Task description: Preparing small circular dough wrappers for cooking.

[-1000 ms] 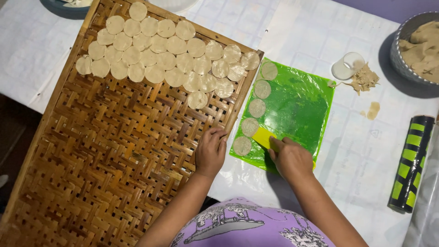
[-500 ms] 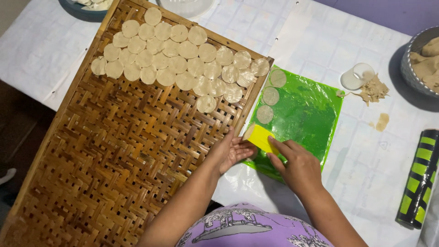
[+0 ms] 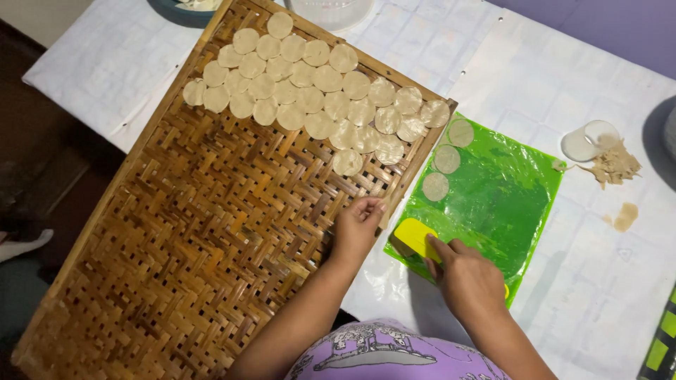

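My right hand [image 3: 468,278] pinches the yellow scraper [image 3: 415,238] on the green sheet [image 3: 507,204]. The dough rounds [image 3: 435,186] lie just ahead. My left hand [image 3: 355,229] curls loosely on the woven tray [image 3: 176,246].

Views: one, head-worn.
Position: above the desk [image 3: 535,77], at its near edge.
Facing: steeply downward and forward.
Nearness: close; forearms enter from the bottom edge.
Shared scene: none, single view.
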